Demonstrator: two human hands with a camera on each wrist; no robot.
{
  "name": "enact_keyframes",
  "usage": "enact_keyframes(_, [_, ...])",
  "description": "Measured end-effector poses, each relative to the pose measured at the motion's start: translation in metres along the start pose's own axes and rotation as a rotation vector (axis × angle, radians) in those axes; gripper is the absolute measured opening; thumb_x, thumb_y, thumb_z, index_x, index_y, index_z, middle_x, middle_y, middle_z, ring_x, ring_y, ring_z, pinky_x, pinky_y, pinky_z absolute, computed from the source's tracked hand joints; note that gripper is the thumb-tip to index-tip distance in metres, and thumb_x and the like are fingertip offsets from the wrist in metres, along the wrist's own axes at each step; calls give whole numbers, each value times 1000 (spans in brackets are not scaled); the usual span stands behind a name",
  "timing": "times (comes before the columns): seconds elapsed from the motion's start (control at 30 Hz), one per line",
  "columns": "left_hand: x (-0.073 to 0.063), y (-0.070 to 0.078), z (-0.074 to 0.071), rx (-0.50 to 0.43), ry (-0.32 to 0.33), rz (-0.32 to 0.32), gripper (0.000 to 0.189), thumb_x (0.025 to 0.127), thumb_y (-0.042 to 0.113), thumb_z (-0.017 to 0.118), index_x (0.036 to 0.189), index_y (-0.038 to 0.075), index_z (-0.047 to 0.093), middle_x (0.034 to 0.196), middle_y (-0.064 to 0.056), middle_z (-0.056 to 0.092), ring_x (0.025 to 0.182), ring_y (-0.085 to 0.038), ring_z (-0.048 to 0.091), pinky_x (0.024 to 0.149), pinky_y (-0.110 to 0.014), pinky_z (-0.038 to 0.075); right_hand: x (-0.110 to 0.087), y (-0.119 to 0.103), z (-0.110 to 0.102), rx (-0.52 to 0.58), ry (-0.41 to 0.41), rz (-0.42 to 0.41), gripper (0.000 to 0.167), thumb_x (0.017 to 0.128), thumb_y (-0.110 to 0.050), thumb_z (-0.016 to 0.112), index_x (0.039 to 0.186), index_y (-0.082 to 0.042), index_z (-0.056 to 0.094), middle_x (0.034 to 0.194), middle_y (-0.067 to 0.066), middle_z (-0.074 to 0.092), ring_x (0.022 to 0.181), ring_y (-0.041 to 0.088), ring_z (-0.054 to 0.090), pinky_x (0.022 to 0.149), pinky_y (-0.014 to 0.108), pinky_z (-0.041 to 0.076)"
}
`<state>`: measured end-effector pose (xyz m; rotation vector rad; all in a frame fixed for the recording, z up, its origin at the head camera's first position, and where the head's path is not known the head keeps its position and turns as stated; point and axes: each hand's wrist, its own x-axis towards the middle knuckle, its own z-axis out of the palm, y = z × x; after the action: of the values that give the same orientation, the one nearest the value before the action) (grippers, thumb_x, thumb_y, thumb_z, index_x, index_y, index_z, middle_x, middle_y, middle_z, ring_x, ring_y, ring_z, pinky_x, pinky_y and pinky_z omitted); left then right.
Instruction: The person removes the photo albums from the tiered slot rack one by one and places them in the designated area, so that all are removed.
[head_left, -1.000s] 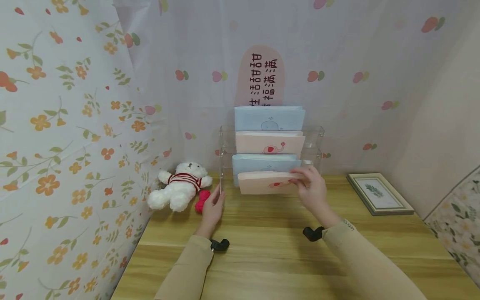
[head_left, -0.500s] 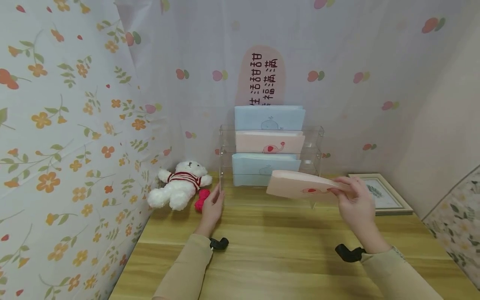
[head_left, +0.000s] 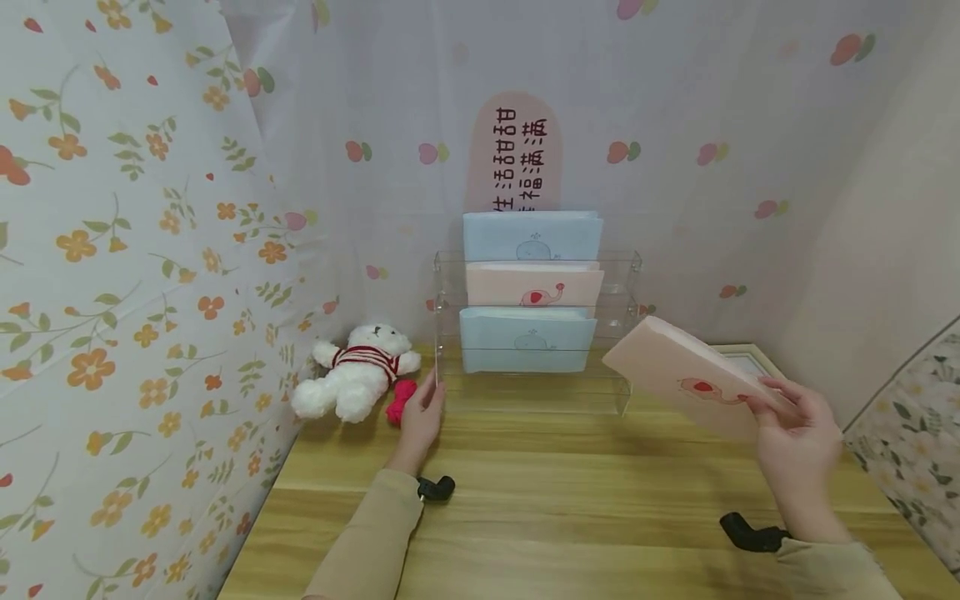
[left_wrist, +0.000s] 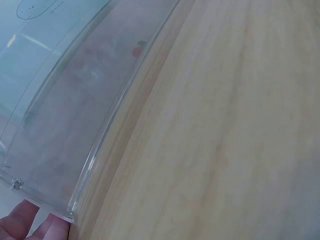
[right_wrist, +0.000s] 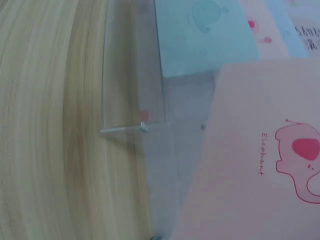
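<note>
My left hand, fingers nearly straight, touches the clear rack on its side. My right hand pinches the pink elephant book at four o'clock, above the wood table. A flowery wall is at nine, a white teddy at eight.

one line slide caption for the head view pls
Right hand holding a pink elephant-print booklet, left hand touching the side of a clear rack with three more booklets.
</note>
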<state>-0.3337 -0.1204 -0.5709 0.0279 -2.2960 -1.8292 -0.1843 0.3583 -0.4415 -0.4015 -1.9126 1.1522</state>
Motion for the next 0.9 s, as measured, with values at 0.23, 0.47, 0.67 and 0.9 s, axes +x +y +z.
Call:
enact_keyframes(0.23, [1, 0, 1, 1, 6, -2, 50, 114, 27, 63, 163, 21, 56, 164, -12, 59, 153, -37, 55, 128, -59, 43, 10, 17, -13, 102, 77, 220, 32, 97, -7, 81, 127, -20, 82, 105, -32, 68, 92, -13, 64, 74, -2, 48])
enact_keyframes(0.47, [2, 1, 1, 5, 1, -3, 50, 114, 28, 63, 163, 22, 57, 163, -12, 60, 153, -37, 55, 128, -59, 44, 15, 34, -16, 109, 96, 346, 33, 96, -7, 79, 123, -25, 80, 89, -27, 64, 80, -9, 60, 63, 1, 47])
enact_keyframes(0.67, [2, 2, 1, 0, 1, -8, 50, 114, 31, 63, 163, 24, 57, 164, -11, 60, 154, -36, 54, 128, -59, 44, 20, 48, -7, 47, -25, 489, 34, 100, -17, 77, 130, -34, 74, 92, -14, 51, 77, -1, 52, 56, 7, 46])
enact_keyframes(0.9, [2, 0, 2, 9, 14, 9, 48, 113, 27, 63, 161, 21, 59, 162, -13, 61, 149, -38, 59, 127, -59, 45, 27, 55, 17, -49, -198, 614, 44, 107, -31, 70, 151, -35, 63, 108, -5, 46, 86, 7, 53, 58, 14, 55])
